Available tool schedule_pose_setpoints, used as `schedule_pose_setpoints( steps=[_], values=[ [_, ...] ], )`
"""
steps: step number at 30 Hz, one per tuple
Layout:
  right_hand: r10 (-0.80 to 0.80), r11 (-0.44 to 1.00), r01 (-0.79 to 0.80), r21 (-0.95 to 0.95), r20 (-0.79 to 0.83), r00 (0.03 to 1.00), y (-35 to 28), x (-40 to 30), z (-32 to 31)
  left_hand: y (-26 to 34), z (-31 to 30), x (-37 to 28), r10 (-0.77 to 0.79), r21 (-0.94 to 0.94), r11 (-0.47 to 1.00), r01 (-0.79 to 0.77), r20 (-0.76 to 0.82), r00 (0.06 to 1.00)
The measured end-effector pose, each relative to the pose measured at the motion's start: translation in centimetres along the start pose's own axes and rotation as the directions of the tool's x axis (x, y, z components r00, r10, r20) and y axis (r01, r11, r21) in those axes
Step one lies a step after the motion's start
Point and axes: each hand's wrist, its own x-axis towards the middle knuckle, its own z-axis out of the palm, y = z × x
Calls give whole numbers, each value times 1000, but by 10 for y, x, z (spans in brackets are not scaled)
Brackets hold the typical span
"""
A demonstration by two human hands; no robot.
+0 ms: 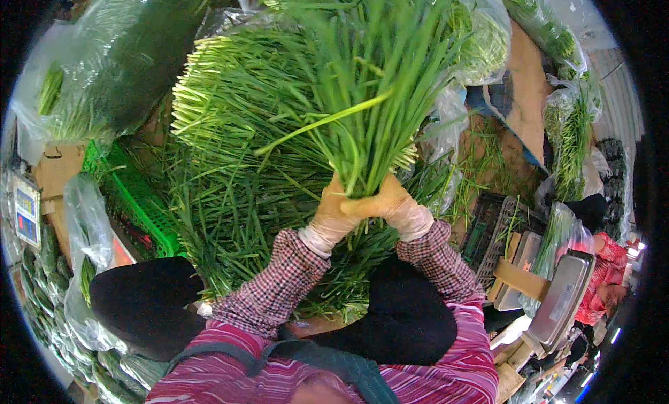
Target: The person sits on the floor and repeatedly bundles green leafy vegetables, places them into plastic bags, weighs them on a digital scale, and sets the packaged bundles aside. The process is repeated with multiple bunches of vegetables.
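Both my hands, in pale gloves, close around the lower end of an upright bunch of garlic chives [376, 106]. My left hand [333, 208] grips it from the left. My right hand [397, 203] wraps it from the other side, its fingers meeting the left hand. The leaves fan out away from me, and one yellowish stalk [329, 123] sticks out sideways. Behind and below the bunch lies a large heap of chives [245, 106], its pale cut ends lined up on the left. Loose leaves spread down between my knees.
At the upper left lies a big clear plastic bag of greens [130, 54]. A green plastic crate [141, 205] stands left of the heap. To the right are a black crate [488, 229], cardboard [525, 90] and a metal-topped scale [562, 294]. Beyond it is another person [603, 284] in red.
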Motion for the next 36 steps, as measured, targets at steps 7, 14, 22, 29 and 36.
schedule_pose_setpoints(
  steps=[7, 14, 22, 29, 36],
  values=[
    [-169, 985, 175, -1, -279, 945, -59, -6, 35, 127, 17, -47, 38, 896, 406, -181, 182, 983],
    [-418, 894, 348, -284, -246, 875, -123, -33, 94, 217, 59, -116, 686, 902, 284, -324, 45, 726],
    [-387, 861, 228, -455, -295, 874, -132, -56, 124, 289, -27, -178, 805, 377, 572, -729, -432, 408],
    [-153, 978, 165, 129, -97, 983, -141, -72, 167, 228, -94, -223, -208, 739, 374, 561, -523, 827],
    [-341, 831, 256, 493, 90, 936, -95, -45, 226, 198, -32, -220, 267, 316, 898, -306, 162, 950]
  ],
)
